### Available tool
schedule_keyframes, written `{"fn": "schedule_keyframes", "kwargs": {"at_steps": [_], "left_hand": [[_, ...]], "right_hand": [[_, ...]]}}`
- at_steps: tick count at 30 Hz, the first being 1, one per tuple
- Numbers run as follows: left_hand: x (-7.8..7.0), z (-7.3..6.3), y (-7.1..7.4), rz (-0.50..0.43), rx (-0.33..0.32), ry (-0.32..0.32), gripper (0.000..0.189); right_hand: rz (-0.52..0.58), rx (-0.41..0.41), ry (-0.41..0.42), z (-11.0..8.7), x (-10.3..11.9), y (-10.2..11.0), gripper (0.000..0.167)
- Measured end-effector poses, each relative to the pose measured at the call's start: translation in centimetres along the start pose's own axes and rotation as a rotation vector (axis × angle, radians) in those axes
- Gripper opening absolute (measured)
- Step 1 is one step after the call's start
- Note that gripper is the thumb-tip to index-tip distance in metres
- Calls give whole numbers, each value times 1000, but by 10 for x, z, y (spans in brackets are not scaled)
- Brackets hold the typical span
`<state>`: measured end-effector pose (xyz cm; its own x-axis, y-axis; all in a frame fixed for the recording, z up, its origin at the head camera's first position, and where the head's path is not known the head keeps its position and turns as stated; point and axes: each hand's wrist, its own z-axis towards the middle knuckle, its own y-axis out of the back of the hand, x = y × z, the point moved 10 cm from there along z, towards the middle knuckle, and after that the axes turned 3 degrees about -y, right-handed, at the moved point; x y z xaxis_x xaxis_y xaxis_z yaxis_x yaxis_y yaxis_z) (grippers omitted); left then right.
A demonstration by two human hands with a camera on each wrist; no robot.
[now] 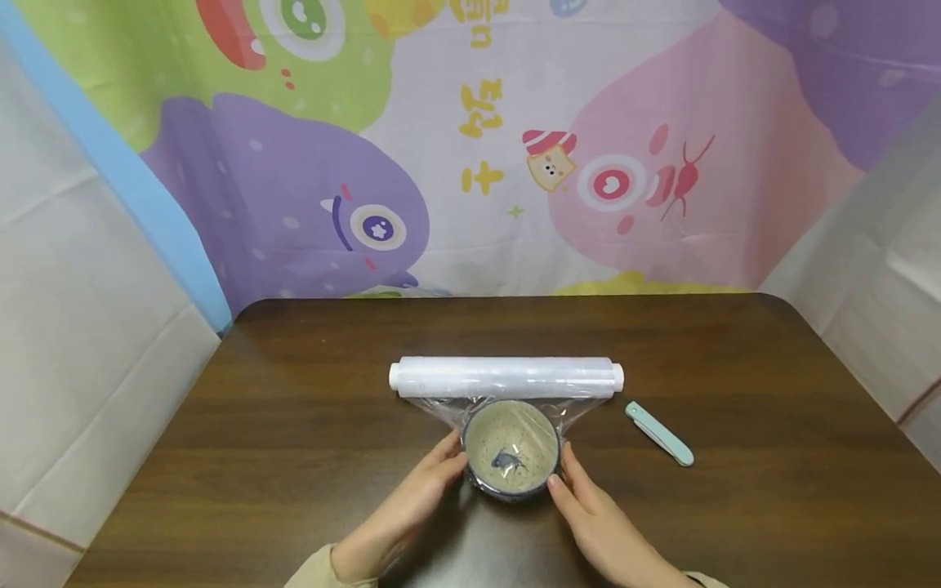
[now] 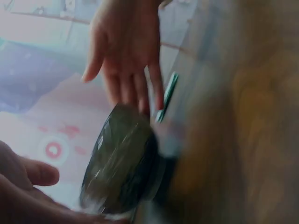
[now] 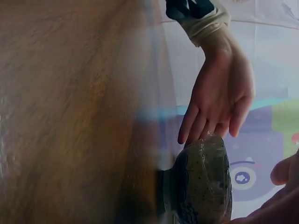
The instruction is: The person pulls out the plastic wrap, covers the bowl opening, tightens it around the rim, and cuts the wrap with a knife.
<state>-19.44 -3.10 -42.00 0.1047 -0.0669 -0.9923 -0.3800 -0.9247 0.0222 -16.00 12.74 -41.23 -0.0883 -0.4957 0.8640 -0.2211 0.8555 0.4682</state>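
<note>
A speckled bowl (image 1: 512,447) with a blue motif inside stands on the table, clear plastic wrap (image 1: 540,433) stretched over its mouth. The film runs back from the bowl to a wide roll of plastic wrap (image 1: 507,377) lying just behind. At the bowl's left side, my left hand (image 1: 419,494) touches the wall with its fingers nearly straight. My right hand (image 1: 599,518) lies against the right side in the same way, thumb near the rim. Both wrist views show the bowl (image 2: 124,161) between the two palms, its film shiny; the fingertips are partly hidden behind it.
A light green folding knife (image 1: 659,434), folded, lies on the dark wooden table (image 1: 294,441) to the right of the bowl. Behind the table's far edge hangs a cartoon-printed curtain (image 1: 470,245). Pale panels (image 1: 81,310) flank both sides.
</note>
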Motion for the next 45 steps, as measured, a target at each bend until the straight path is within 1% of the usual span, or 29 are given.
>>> {"fn": "schedule_keyframes", "kwargs": {"at_steps": [3,6,8,11,13,15,16,18,21,23,24,27,29,31,33,35,38,40,42,45], "left_hand": [[-1,-1,-8,0,-5,-17,57],[-1,-2,-13,-21,-11,-14,59],[1,-2,-13,-38,-20,8,62],[6,-3,-9,-74,-57,66,69],[10,-2,-5,-80,-94,96,69],[13,-2,-1,-48,-123,109,66],[14,-2,0,-27,-126,107,63],[18,-1,-1,6,-98,102,58],[23,-1,-10,-13,-21,95,58],[26,-2,-16,-53,18,94,61],[27,-2,-19,-73,26,94,63],[29,-1,-23,-118,29,89,67],[29,0,-25,-145,28,82,69],[29,1,-26,-171,26,80,68],[28,1,-26,-190,20,78,68],[28,2,-26,-200,6,73,69],[27,2,-24,-197,-22,66,70],[27,2,-23,-195,-39,64,70],[28,0,-24,-197,-49,68,71],[30,-2,-24,-200,-57,78,71]], "right_hand": [[-72,11,14,-1,0,-3,64],[-120,8,37,-3,2,-4,64],[-145,-1,56,-3,3,-3,64],[-194,-21,96,-2,6,1,60],[-265,-63,130,1,10,9,53],[-366,-128,164,6,14,19,42],[-415,-160,184,10,17,25,36],[-512,-222,215,20,24,36,24],[-604,-269,289,38,37,47,12],[-643,-281,338,51,49,53,10],[-661,-285,362,58,54,55,10],[-722,-274,413,76,71,56,12],[-755,-245,430,88,79,54,16],[-781,-189,441,102,84,50,23],[-797,-103,438,119,83,45,31],[-803,16,420,137,77,40,39],[-779,212,371,159,64,33,53],[-751,316,324,169,54,28,62],[-727,382,272,175,45,24,68],[-725,431,213,179,34,17,71]]}}
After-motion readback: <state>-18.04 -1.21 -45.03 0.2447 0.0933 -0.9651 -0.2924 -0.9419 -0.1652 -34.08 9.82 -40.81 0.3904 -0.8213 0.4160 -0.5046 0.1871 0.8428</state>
